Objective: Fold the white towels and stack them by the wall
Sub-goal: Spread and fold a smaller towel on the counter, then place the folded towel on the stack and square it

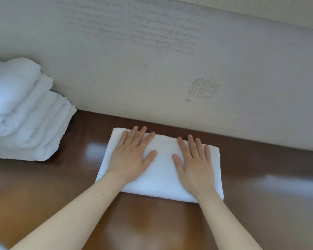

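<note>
Nearest the camera, two bare forearms reached over the glossy brown tabletop (61, 186) to a folded white towel (163, 170) lying flat near its far edge, just short of the wall. The left hand (132, 156) and the right hand (195, 163) both lay palm-down on that towel, fingers straight and slightly spread, gripping nothing, only pressing the cloth. By the look of it, the step in hand was smoothing a fold just made. The towel was a tidy rectangle, so it probably needed one more fold, or none, before going on the pile. The next move would call for either lifting one short end across to the other, or sliding both hands under the bundle and carrying it left without letting the layers slip. Farther off at the left, a stack of folded white towels (25, 120) stood on the tabletop against the wall (98, 78), well apart from the one being pressed. The wall covering carried faint lines of cursive script (152, 31), too pale and blurred to read, and a small ornamental emblem (203, 89) lower down. No brand or label showed on any towel.
</note>
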Available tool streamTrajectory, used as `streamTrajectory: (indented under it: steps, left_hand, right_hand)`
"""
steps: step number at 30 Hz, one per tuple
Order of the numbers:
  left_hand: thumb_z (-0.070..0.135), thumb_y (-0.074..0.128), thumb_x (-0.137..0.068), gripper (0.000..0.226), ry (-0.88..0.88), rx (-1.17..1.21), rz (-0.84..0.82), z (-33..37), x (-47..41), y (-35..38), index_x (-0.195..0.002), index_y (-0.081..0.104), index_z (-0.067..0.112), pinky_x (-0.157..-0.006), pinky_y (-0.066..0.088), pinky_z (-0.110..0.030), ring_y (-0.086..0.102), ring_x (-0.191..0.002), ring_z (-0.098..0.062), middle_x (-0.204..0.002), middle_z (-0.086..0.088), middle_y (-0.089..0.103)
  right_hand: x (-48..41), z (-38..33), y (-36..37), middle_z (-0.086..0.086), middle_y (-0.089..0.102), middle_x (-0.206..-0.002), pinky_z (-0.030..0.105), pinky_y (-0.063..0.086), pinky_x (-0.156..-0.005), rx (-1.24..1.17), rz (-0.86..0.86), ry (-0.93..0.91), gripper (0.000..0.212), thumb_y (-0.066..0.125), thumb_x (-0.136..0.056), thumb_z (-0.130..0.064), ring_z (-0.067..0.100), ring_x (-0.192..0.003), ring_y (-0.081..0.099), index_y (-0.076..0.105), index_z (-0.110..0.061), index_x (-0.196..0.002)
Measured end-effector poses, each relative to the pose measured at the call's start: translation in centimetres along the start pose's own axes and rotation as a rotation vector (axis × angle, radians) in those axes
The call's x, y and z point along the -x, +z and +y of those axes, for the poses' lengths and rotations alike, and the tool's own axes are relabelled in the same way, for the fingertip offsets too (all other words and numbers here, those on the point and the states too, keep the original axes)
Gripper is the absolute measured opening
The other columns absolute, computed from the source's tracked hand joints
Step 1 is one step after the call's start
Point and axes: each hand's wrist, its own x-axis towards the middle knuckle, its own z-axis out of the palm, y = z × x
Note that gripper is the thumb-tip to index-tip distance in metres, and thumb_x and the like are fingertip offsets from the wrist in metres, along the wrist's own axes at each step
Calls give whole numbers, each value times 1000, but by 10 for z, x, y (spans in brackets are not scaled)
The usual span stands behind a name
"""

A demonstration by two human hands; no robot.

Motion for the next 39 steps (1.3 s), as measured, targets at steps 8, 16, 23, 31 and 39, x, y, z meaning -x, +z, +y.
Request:
streamTrajectory:
  steps: [8, 16, 23, 31, 39]
  left_hand:
    - [64, 11, -97, 67, -158, 70, 12, -46, 5, -11, -155, 23, 34, -124, 4, -39, 3, -152, -16, -164, 8, 16]
    - [58, 11, -97, 68, -180, 94, 67, -43, 10, -13, -152, 34, 26, -122, 11, -41, 19, -149, -25, -160, -2, 30]
    - [56, 5, -98, 64, 39, 35, 43, 12, 2, -13, -157, 15, 32, -122, -7, -41, -4, -153, -20, -166, 0, 6]
    - [62, 7, -97, 68, -75, -21, 10, -25, 15, -5, -158, 12, 33, -124, -3, -39, -3, -153, -20, -166, 1, 7]
    - [55, 20, -103, 63, -205, 202, 68, -47, 31, -9, -159, 10, 28, -122, 13, -38, 10, -152, -22, -167, 0, 3]
  right_hand:
    - [5, 25, -8, 1, 14, -165, 43, 0, -124, 15, 26, 166, 69, 2, -97, -62, 21, -153, 3, 16, -32, -157]
    - [9, 30, -18, -3, 3, -167, 51, -4, -122, 56, -21, 275, 76, -6, -91, -65, 27, -153, -6, 7, -32, -158]
    - [3, -47, -14, -7, -8, -166, 49, -13, -120, 1, -15, 3, 64, 1, -97, -64, 25, -151, -16, -2, -40, -157]
    - [13, 0, -1, -1, 1, -166, 43, -4, -123, -3, -8, 99, 66, 2, -96, -61, 21, -153, -6, 4, -37, -157]
    - [31, 34, -7, -9, -8, -166, 41, 0, -124, -95, -32, 272, 65, 6, -97, -61, 21, -153, -4, 1, -37, -157]
